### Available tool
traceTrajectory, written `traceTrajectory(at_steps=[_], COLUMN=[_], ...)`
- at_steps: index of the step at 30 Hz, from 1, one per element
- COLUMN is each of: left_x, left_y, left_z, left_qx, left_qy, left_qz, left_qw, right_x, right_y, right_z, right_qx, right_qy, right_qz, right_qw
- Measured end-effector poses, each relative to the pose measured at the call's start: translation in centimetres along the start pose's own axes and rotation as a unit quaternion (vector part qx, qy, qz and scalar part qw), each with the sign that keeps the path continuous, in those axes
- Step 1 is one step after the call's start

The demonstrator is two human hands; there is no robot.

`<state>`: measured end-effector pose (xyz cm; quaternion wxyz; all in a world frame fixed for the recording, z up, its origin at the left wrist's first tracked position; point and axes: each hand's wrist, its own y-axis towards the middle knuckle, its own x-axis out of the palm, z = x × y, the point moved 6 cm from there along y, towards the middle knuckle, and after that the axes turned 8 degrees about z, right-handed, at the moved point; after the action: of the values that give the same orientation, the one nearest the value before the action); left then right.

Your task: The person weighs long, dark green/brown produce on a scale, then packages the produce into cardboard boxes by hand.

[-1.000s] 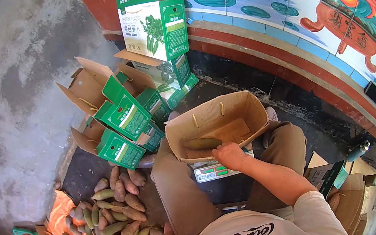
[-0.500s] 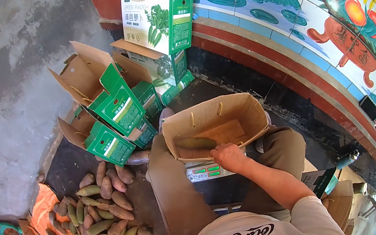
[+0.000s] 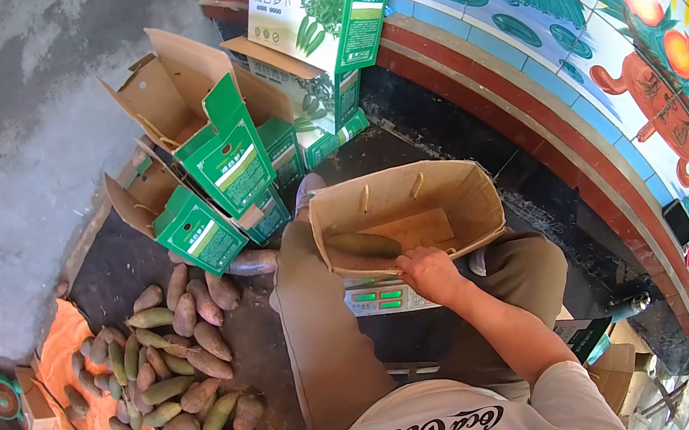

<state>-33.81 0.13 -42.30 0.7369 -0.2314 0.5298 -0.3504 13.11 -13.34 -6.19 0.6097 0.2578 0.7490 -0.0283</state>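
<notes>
- Head view: right hand (image 3: 430, 273) stays closed over near rim of open carton (image 3: 462, 199) on scale (image 3: 382, 299), unchanged.
- One radish (image 3: 363, 244) inside carton; left hand unseen.

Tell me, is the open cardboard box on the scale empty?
No, one green radish lies inside the open box, beside the right hand on its rim.

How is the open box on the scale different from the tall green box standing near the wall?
The box on the scale is open, so its plain brown inside shows; the tall green box shows printed green and white sides with vegetable pictures. The box on the scale holds one long green radish, and the right hand grips its near edge; nobody touches the tall green box, which stands on other boxes. Both are cardboard.
</notes>
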Motion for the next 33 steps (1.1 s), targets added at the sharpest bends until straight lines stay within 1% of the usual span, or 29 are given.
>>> traceTrajectory(at_steps=[6, 15, 22, 24, 27, 29, 31, 32, 33], left_x=[0.2, -1.0, -0.5, -0.4, -1.6, -2.4, -0.6, 0.1, -0.7], left_y=[1.2, 5.0, 6.0, 5.1, 2.7, 2.0, 3.3, 3.9, 2.8], left_z=[0.9, 5.2, 5.7, 5.4, 6.7, 6.7, 5.0, 4.2, 4.7], left_qx=[0.015, 0.035, 0.037, 0.022, -0.01, -0.022, -0.015, -0.009, -0.025], left_qy=[-0.021, -0.062, -0.064, -0.046, -0.012, 0.014, 0.026, 0.031, 0.019], left_qz=[0.023, 0.078, 0.097, 0.088, 0.064, 0.045, 0.021, 0.01, 0.029], left_qw=[0.999, 0.994, 0.993, 0.995, 0.998, 0.999, 0.999, 0.999, 0.999], right_x=[0.0, -0.5, -1.1, -1.6, -1.0, -1.3, -1.3, -1.0, -0.9], right_y=[0.2, 0.1, 0.1, 0.1, -0.3, 0.1, 0.2, 0.1, 0.0], right_z=[0.0, 0.1, 1.2, 0.9, 1.6, 1.2, 1.1, 1.0, 0.7], right_qx=[0.001, 0.015, 0.036, 0.039, 0.029, 0.029, 0.025, 0.026, 0.019], right_qy=[-0.004, -0.007, -0.02, -0.035, -0.061, -0.043, -0.033, -0.043, -0.035], right_qz=[0.004, 0.015, 0.002, -0.02, -0.016, -0.008, 0.003, -0.015, -0.019], right_qw=[1.0, 1.0, 0.999, 0.998, 0.998, 0.999, 0.999, 0.999, 0.999])
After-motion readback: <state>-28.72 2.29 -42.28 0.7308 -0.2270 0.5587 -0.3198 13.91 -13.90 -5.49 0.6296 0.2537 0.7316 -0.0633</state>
